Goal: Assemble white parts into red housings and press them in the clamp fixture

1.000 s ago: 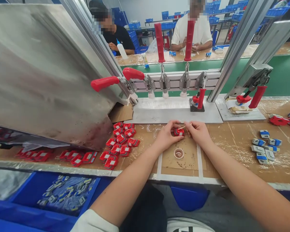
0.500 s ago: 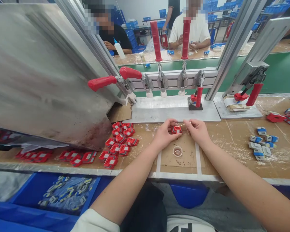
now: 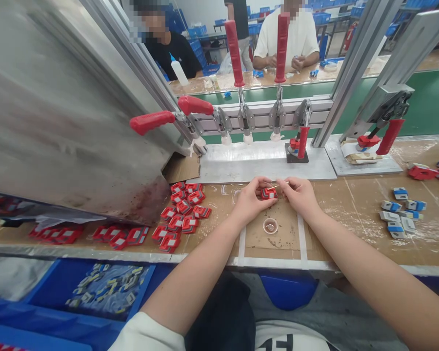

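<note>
Between the thumb and fingers of my left hand (image 3: 251, 200) is a small red and grey plastic part (image 3: 269, 194). My right hand (image 3: 299, 195) pinches a thin wooden stick (image 3: 274, 187), whose far end lies over the top of the red part. Just below both hands, a small round cup (image 3: 270, 225) with a little brownish content sits on a taped cardboard sheet (image 3: 254, 239). A pile of similar red parts (image 3: 183, 207) lies to the left of my left hand.
Toggle clamps with red handles (image 3: 234, 53) stand on a metal rail behind my hands. White and blue blocks (image 3: 395, 217) lie at right. A blue bin (image 3: 141, 292) with small parts is below left. Two people sit across the bench.
The view has shifted slightly. Both hands stay close together at the red part, and the stick's end still lies over it. A co-worker opposite has moved their hands.
</note>
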Tool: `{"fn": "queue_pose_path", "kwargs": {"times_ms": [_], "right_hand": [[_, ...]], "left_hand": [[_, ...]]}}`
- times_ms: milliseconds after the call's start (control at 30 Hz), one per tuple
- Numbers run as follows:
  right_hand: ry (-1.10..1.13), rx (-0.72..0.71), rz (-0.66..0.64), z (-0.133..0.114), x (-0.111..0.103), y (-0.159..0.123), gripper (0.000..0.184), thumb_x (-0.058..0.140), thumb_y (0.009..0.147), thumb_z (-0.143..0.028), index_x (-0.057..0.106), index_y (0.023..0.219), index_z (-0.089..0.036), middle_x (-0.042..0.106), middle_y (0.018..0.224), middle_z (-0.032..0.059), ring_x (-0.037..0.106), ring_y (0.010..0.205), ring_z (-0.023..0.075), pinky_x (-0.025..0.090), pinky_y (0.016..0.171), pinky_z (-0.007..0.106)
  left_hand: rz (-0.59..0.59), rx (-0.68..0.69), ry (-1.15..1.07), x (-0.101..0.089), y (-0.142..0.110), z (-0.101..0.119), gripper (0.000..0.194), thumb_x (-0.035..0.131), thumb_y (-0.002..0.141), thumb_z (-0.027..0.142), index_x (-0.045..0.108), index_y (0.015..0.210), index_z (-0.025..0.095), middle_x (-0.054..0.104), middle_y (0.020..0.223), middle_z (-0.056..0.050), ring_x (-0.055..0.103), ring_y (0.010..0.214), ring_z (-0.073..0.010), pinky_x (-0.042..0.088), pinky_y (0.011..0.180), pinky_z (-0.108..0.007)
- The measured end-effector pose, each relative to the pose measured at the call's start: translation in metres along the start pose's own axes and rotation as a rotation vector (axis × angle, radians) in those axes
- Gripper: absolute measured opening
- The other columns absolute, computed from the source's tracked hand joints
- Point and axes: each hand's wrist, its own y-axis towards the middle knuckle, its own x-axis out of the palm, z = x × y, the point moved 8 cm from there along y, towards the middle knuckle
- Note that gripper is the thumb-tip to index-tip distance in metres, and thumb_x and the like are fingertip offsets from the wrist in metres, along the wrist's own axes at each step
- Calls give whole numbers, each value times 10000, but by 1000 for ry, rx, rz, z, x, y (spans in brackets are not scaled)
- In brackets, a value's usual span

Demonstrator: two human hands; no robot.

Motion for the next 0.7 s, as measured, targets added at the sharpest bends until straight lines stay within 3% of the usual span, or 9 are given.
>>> {"fn": "queue_pose_path", "kwargs": {"times_ms": [267, 500, 567, 700], "right_hand": [[-129, -111, 106, -10, -9, -5, 525, 617, 939, -525, 446, 565, -197, 358, 551, -45, 361, 556, 121, 274, 553, 282], [-129, -203, 151, -26, -15, -10, 479, 621, 948, -436, 443, 571, -200, 368, 554, -43, 353, 549, 120, 278, 551, 284], [-54, -268, 78, -37, -12, -15, 464, 609, 957, -384, 421, 573, -203, 369, 553, -45, 341, 534, 113, 277, 540, 280], [17, -416, -373, -56, 18, -33, 435, 572, 958, -262, 383, 571, -203, 347, 533, -58, 310, 494, 91, 248, 511, 267]], "left_hand": [[43, -11, 17, -4, -2, 4, 510, 848, 726, 195, 606, 1174, 226, 714, 1071, -42, 710, 905, -168, 573, 853, -306], [74, 14, 123, -9, -3, 11, 487, 847, 731, 192, 622, 1160, 238, 726, 1048, -23, 704, 923, -179, 552, 880, -322], [88, 42, 131, -11, -3, 13, 462, 840, 738, 183, 626, 1145, 231, 729, 1056, -28, 702, 973, -193, 543, 914, -336], [95, 101, 92, -12, -2, 14, 426, 800, 759, 122, 626, 1135, 219, 724, 1098, -38, 700, 1012, -197, 544, 930, -333]]}}
